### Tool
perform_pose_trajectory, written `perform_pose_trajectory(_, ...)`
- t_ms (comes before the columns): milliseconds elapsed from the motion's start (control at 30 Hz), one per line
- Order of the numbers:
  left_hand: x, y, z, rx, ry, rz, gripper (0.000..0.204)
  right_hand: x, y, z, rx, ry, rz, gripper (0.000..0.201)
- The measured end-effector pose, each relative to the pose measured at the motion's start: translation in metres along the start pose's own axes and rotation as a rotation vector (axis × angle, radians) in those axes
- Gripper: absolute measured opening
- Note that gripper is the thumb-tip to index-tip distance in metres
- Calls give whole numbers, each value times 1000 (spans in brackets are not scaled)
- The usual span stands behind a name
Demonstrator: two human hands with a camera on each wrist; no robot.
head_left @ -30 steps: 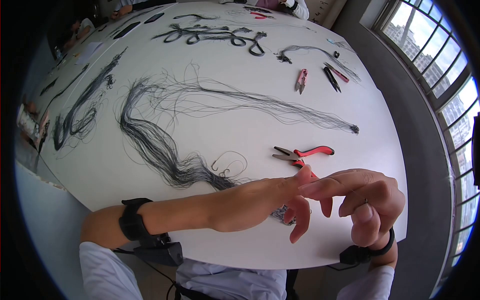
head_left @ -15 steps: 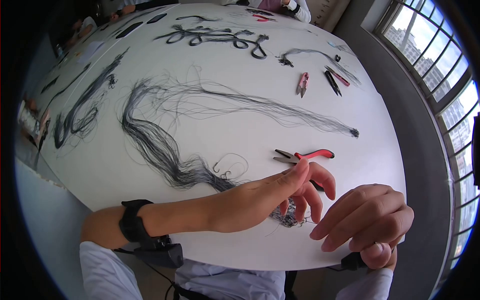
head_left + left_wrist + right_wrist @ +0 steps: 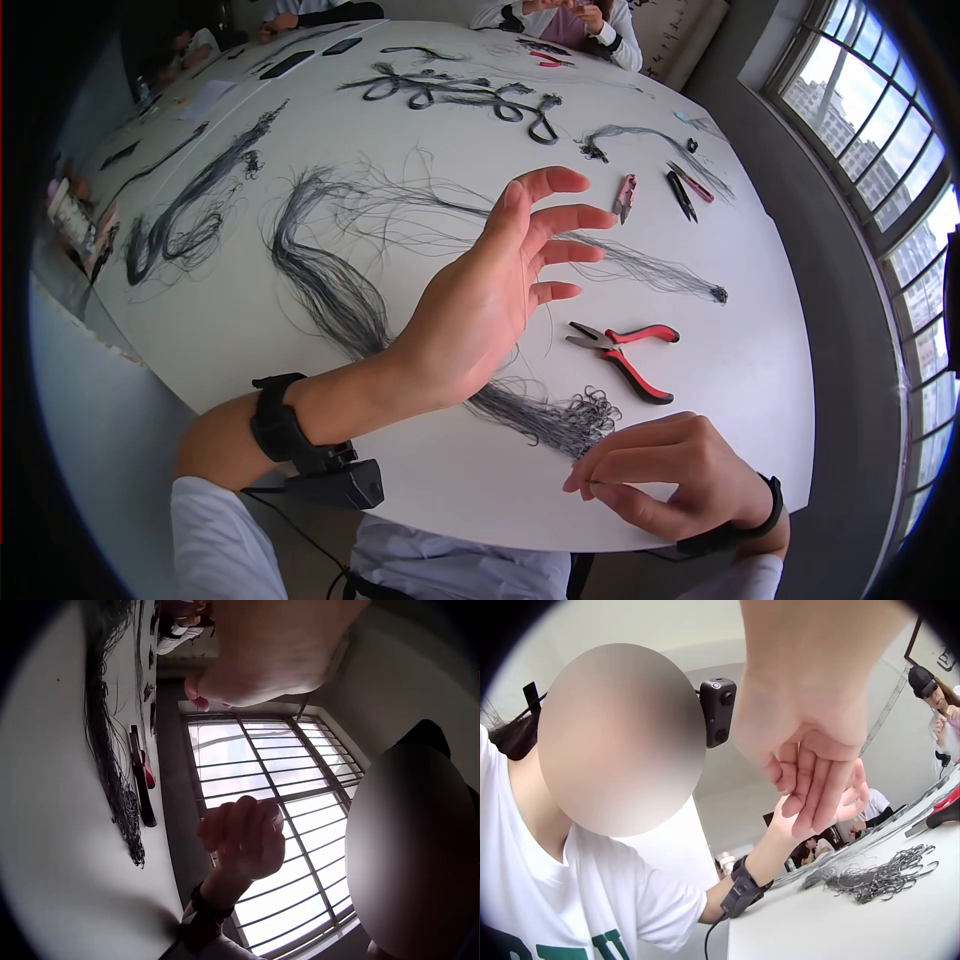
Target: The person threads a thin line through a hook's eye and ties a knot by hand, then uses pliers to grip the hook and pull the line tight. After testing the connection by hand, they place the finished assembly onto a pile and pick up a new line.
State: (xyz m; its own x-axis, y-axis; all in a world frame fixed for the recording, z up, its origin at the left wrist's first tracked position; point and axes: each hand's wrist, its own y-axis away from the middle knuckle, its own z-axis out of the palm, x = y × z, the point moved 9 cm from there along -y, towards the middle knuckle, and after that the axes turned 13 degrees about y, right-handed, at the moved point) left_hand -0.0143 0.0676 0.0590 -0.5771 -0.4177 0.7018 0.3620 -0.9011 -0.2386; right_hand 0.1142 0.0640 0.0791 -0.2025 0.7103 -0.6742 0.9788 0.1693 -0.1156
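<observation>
My left hand point(image 3: 480, 290) is raised over the dark bundle of fishing line point(image 3: 330, 290), palm turned right, with its fingers apart and gently bent. Nothing shows in its palm. Low at the table's front edge, my right hand point(image 3: 670, 475) pinches a small dark hook point(image 3: 597, 484) between thumb and fingers; most of it is hidden. Just beyond those fingertips lies the bundle's end, a cluster of fishhooks point(image 3: 590, 412), also seen in the right wrist view. Red-handled pliers point(image 3: 630, 355) lie open on the table behind the right hand.
Pink thread snips point(image 3: 625, 198) and another pair of slim tools point(image 3: 683, 195) lie farther back on the white table point(image 3: 420, 480). More line bundles point(image 3: 455, 98) are spread across it. Other people sit at the far side. A barred window point(image 3: 870, 110) is on the right.
The left hand has lifted away and up from the cluster of hooks, its fingers spreading. The right hand has moved left and down, coming near the hooks. The pliers are now fully in sight.
</observation>
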Motion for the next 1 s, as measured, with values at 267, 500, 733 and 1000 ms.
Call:
perform_pose_trajectory(267, -44, 18, 37, -477, -294, -275, 54, -21, 10, -45, 396, -157, -199, 9)
perform_pose_trajectory(500, -68, 56, 65, -727, -152, -590, 62, -12, 21, -68, 588, -96, -127, 20)
perform_pose_trajectory(733, -72, 84, 77, -844, -51, -891, 70, -11, 22, -72, 610, -120, -120, 19)
perform_pose_trajectory(1000, -61, 91, 92, -894, 105, -807, 69, 23, 16, -67, 565, -187, 177, 24)
